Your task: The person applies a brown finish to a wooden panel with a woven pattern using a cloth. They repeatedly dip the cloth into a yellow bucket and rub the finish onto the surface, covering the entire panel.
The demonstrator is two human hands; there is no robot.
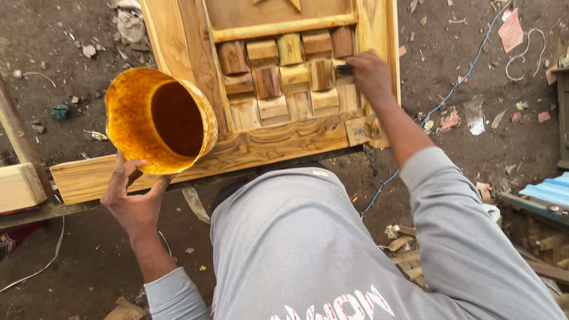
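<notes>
My left hand (133, 198) holds an orange-stained plastic bucket (159, 120) from below, tilted so its open mouth faces me; the inside is coated with amber varnish. My right hand (370, 74) grips a dark brush (344, 69) and presses it against the raised wooden blocks (284, 77) of a carved door panel (267, 139). The blocks look glossy and wet. The panel lies flat, reaching away from me. The brush bristles are mostly hidden by my fingers.
Dirt ground strewn with wood scraps and litter surrounds the panel. A blue cable (456, 89) runs along the right. Offcuts (409, 249) and a blue corrugated sheet (548, 189) lie at the right. A pale timber block (18, 186) sits at the left.
</notes>
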